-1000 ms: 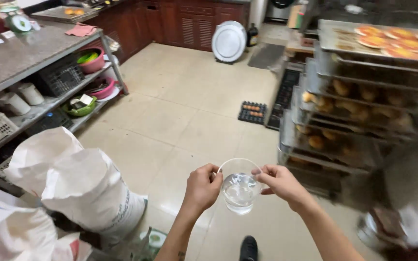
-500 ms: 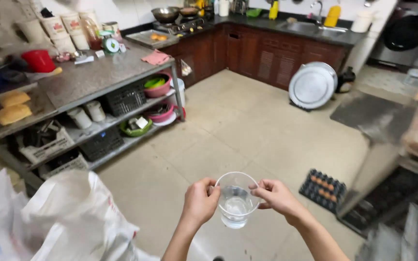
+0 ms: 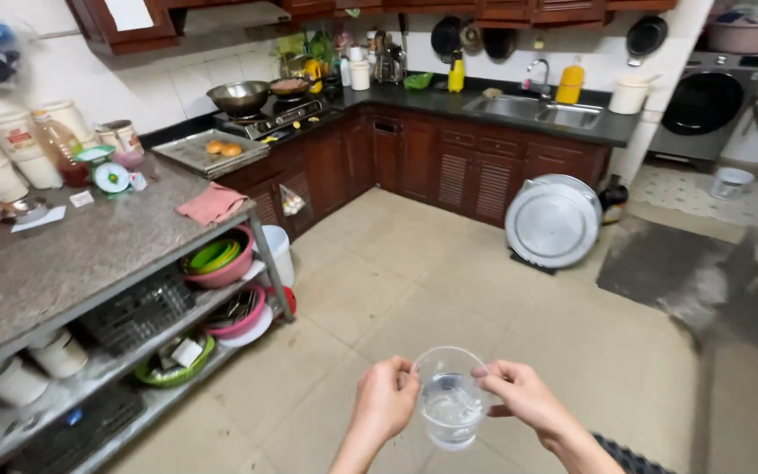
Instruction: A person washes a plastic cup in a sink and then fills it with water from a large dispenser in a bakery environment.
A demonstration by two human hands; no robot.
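Gripping a clear cup (image 3: pixel 450 405) of water at its rim, left hand (image 3: pixel 384 407) and right hand (image 3: pixel 520 398) pinched opposite sides; it hung upright above the tiled floor (image 3: pixel 414 290), near the steel table (image 3: pixel 63 254).

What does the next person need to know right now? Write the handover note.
Left hand: grip on the left side of the clear plastic cup.
Right hand: fingertips pinch the cup's right rim.
The cup is upright, about half full of water, held over the tiled floor, beside the steel table.
Done: cup filled and in hand.
Left: cup not yet set down; keep it level.
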